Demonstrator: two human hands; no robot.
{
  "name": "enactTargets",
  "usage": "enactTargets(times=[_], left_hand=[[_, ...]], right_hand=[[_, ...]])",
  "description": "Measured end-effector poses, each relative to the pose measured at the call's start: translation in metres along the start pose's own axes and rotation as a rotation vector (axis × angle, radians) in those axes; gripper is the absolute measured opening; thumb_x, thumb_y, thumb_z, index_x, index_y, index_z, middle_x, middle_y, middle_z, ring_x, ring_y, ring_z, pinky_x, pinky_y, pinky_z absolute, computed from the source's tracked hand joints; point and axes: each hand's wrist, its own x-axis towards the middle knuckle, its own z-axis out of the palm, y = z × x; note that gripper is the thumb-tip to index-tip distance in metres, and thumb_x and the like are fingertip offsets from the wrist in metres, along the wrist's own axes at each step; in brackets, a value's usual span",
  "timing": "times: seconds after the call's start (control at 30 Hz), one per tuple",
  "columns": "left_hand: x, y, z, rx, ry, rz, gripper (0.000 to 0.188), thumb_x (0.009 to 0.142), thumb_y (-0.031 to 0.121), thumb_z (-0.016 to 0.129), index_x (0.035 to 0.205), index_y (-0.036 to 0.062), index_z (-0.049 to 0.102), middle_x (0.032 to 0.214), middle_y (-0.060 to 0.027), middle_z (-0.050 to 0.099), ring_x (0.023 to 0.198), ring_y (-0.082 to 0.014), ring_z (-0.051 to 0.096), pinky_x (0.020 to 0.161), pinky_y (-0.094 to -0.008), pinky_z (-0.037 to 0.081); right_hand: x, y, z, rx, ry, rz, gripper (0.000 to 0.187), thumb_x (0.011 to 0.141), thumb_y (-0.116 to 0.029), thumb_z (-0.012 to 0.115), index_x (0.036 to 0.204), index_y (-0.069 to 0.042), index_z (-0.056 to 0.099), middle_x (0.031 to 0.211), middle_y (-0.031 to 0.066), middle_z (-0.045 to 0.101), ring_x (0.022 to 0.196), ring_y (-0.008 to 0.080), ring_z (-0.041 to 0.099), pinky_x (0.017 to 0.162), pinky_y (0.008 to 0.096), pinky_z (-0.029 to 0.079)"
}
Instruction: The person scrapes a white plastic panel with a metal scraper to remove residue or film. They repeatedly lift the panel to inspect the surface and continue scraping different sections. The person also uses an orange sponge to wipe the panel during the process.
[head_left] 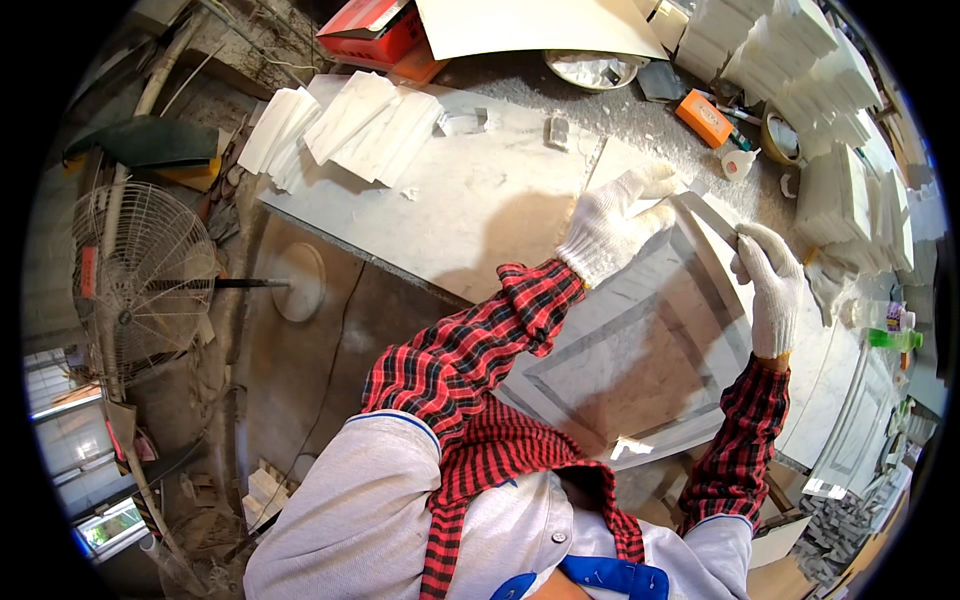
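My right hand [772, 285], in a white knit glove, pinches the near end of a thin grey stone strip [710, 215]. The strip lies slantwise over the far edge of a white marble panel [565, 345] with grey bands set in a frame pattern. Close to the strip's far end is my left hand [615, 222], also gloved, its thumb and fingers apart; whether they touch the strip is hard to see. A small grey piece [699, 187] shows beside that end. Shadow from my arms and head falls over the panel's middle.
White stone strips [365, 125] lie in piles at the far left of the table. Farther back are an orange box [704, 118], a white bowl [592, 72] and a small white bottle [738, 164]. Stacked white tiles [835, 195] stand right; a fan [140, 285] stands left.
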Motion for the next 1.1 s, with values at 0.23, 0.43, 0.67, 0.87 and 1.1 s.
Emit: enactTargets(times=[0.23, 0.43, 0.67, 0.87, 1.1], left_hand=[[0.001, -0.004, 0.001, -0.07, -0.016, -0.035, 0.049, 0.091, 0.011, 0.073, 0.136, 0.0003, 0.056, 0.122, -0.013, 0.07, 0.116, -0.0185, 0.066, 0.099, -0.0311, 0.053], [0.001, -0.008, 0.002, -0.054, -0.013, -0.045, 0.05, 0.091, 0.011, 0.073, 0.136, -0.0001, 0.055, 0.122, -0.0145, 0.07, 0.117, -0.0187, 0.065, 0.099, -0.0314, 0.052], [0.003, 0.0, 0.003, -0.066, -0.01, -0.084, 0.042, 0.092, 0.003, 0.068, 0.132, -0.0016, 0.057, 0.121, -0.0141, 0.071, 0.116, -0.0205, 0.067, 0.098, -0.0308, 0.055], [0.003, -0.005, 0.001, 0.054, 0.015, -0.094, 0.046, 0.091, 0.009, 0.071, 0.134, 0.0017, 0.058, 0.122, -0.0134, 0.071, 0.117, -0.0184, 0.066, 0.096, -0.0311, 0.054], [0.005, -0.008, 0.002, -0.059, -0.021, -0.28, 0.054, 0.093, 0.01, 0.071, 0.142, 0.0024, 0.051, 0.133, -0.0088, 0.065, 0.123, -0.0149, 0.061, 0.102, -0.029, 0.049]], right_hand=[[0.0, -0.001, -0.001, -0.187, 0.01, -0.053, 0.022, 0.097, -0.015, 0.064, 0.109, 0.002, 0.071, 0.078, 0.0028, 0.064, 0.069, 0.0074, 0.057, 0.061, 0.0228, 0.045], [-0.01, -0.005, -0.008, -0.16, 0.065, -0.063, 0.021, 0.097, -0.015, 0.064, 0.108, 0.002, 0.071, 0.077, 0.0022, 0.064, 0.068, 0.007, 0.056, 0.061, 0.0226, 0.044], [0.001, -0.003, -0.007, -0.12, 0.139, -0.025, 0.024, 0.098, -0.017, 0.064, 0.112, 0.001, 0.071, 0.078, 0.002, 0.065, 0.067, 0.0063, 0.055, 0.06, 0.0224, 0.044], [0.076, 0.008, 0.006, -0.163, 0.013, -0.057, 0.027, 0.098, -0.019, 0.062, 0.115, 0.0, 0.072, 0.082, 0.0027, 0.068, 0.069, 0.0071, 0.059, 0.061, 0.022, 0.045], [0.184, 0.011, 0.086, -0.541, 0.023, -0.484, 0.026, 0.089, -0.025, 0.061, 0.104, -0.01, 0.076, 0.09, 0.0159, 0.074, 0.084, 0.0345, 0.071, 0.079, 0.0406, 0.054]])
